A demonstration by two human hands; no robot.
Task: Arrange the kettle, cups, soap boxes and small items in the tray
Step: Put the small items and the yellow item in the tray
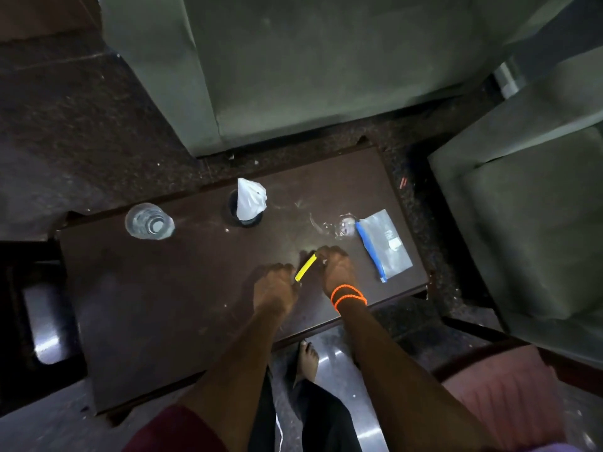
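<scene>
Forearms: both bare, reaching down from bottom edge over the dark table (pixel 137 321); maroon sleeve at L shoulder.
Foot: bare, on shiny floor just below table's near edge, betw the arms.
L hand (pixel 274 288): knuckles up, fingers curled, pinching lower end of the yellow stick (pixel 306 266).
R hand (pixel 336 269): orange bead bracelet (pixel 348 294) double-looped at wrist; fingertips closed on upper end of yellow stick.
Yellow stick: small, slim, slanted, held betw both hands just above tabletop; can't tell what it is exactly.
Plastic pouch (pixel 388 244): clear, flat on table just R of R hand, blue zip strip along its L edge, small white label inside.
Crumpled clear wrap (pixel 342 225): on table, touching pouch's top L corner, beyond R hand.
Dark cup (pixel 243 210): upright near table's far edge, white paper/plastic (pixel 250 199) stuffed in, sticking out.
Clear bottle (pixel 149 221): upright, far L part of table, well apart from hands.
Sofas: grey-green, one beyond table, one at R.
Tray/kettle/soap boxes: can't tell where.
</scene>
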